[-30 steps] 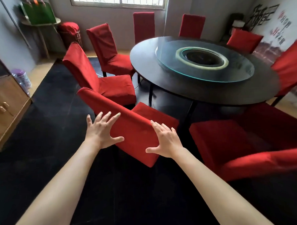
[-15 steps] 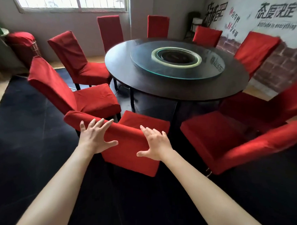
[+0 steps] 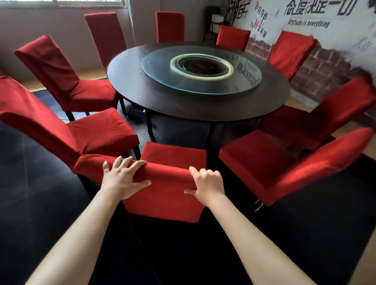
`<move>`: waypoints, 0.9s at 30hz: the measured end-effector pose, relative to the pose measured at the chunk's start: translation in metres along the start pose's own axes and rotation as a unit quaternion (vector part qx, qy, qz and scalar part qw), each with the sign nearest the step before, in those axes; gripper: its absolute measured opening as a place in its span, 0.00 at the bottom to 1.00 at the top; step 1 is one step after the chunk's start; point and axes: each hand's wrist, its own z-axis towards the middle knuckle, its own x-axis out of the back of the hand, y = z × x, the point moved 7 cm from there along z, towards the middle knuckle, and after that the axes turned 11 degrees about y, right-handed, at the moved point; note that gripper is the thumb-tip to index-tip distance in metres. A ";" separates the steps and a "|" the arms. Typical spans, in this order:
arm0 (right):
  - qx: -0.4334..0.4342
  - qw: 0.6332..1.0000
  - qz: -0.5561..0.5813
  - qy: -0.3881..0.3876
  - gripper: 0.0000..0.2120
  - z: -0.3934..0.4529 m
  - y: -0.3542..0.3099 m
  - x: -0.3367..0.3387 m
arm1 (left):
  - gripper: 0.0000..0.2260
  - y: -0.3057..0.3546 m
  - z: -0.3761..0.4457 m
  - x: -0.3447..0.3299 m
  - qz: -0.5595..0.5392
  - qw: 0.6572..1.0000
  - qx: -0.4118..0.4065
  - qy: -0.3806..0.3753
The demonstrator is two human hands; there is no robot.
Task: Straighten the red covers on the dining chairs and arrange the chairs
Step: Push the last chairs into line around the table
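Note:
Directly below me stands a dining chair in a red cover [image 3: 165,198], its seat facing the round dark table [image 3: 198,108]. My left hand [image 3: 122,178] lies over the top of its backrest, fingers curled over the edge and thumb on the back face. My right hand [image 3: 207,182] grips the same top edge further right, fingers hooked over it and thumb pressed on the back. Several more red-covered chairs ring the table; the nearest are one at the left [image 3: 61,129] and one at the right [image 3: 290,168].
A glass turntable [image 3: 201,71] sits on the table's middle. A black carpet [image 3: 314,234] covers the floor under me. A painted brick wall [image 3: 333,62] with lettering runs along the right, close behind the chairs there. A window wall closes the far left.
Both hands have moved from flat on the chair's back face up to its top edge and curled over it. My view has swung to the right, bringing the chair squarer to the table.

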 end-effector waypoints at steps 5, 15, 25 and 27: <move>-0.003 1.000 -0.008 0.015 0.36 -0.003 -0.006 -0.001 | 0.32 -0.007 0.000 -0.004 0.004 1.000 -0.018 -0.003; -0.020 1.000 -0.010 0.020 0.35 -0.002 -0.009 0.001 | 0.32 -0.012 0.009 -0.006 0.004 0.999 -0.054 0.004; -0.013 0.999 -0.021 0.027 0.35 -0.002 -0.009 0.001 | 0.32 -0.011 0.010 -0.006 0.002 0.998 -0.065 0.013; -0.011 0.999 -0.023 0.027 0.35 -0.002 -0.008 0.001 | 0.32 -0.011 0.010 -0.006 0.002 0.998 -0.064 0.012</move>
